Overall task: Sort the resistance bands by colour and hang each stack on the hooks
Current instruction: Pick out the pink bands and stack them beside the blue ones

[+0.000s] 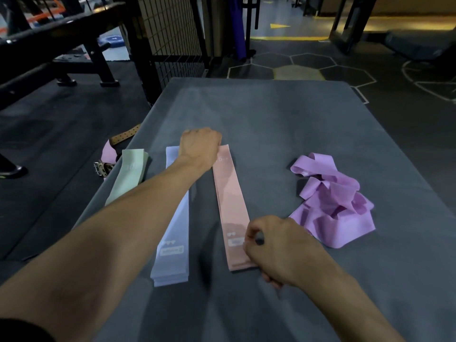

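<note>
Three flat stacks of resistance bands lie side by side on a grey mat (271, 114): a green stack (129, 176) at the left edge, a pale blue stack (172, 243) in the middle, a pink stack (230, 206) to its right. My left hand (199, 146) is closed at the far end of the pink stack. My right hand (278, 248) pinches the near right corner of the same stack. A loose heap of purple bands (333, 201) lies crumpled further right. No hooks are in view.
A leather belt with a buckle (116, 149) lies on the dark floor off the mat's left edge. A black wire-mesh panel (170, 38) stands beyond the mat's far left corner, and a black bench frame (61, 53) is at upper left.
</note>
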The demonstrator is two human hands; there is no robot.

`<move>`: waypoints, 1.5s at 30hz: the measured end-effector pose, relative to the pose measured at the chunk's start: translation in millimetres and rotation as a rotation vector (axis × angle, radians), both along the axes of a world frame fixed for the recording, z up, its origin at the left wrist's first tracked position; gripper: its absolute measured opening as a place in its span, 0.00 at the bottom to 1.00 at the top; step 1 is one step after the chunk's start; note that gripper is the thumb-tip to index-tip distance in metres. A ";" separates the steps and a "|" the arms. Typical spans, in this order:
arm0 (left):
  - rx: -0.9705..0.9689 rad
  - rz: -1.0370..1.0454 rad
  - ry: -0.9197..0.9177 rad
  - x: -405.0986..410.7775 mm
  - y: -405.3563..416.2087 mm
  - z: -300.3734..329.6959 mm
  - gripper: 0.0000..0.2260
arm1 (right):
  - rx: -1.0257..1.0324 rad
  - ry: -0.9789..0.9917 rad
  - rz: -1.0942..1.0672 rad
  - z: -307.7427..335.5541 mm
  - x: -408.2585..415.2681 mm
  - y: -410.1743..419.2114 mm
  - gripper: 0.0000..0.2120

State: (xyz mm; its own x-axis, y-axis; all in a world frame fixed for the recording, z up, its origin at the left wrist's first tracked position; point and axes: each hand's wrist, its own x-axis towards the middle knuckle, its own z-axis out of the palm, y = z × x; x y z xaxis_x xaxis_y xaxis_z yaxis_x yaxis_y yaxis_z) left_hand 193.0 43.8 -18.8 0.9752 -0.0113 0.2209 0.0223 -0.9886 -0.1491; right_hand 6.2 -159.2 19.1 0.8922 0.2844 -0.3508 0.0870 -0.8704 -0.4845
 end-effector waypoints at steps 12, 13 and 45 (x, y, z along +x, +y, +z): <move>0.092 0.013 0.044 -15.5 -10.0 25.1 0.05 | -0.101 -0.115 0.002 1.0 1.3 1.2 0.09; 0.087 0.004 0.045 -18.1 -12.3 27.8 0.06 | -0.103 -0.113 -0.001 1.3 1.1 1.4 0.10; -0.523 -0.516 0.598 -101.3 -134.7 23.4 0.11 | -0.141 -0.088 -0.405 -18.2 60.5 -115.8 0.35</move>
State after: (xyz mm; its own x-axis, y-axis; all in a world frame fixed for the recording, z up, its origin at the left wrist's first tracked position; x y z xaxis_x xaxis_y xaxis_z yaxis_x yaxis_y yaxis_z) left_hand 91.7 -90.9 4.7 0.8304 -0.5141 -0.2149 -0.3730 -0.7994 0.4709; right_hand 66.7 -275.0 0.9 0.9501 -0.1404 -0.2786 -0.2397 -0.9000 -0.3642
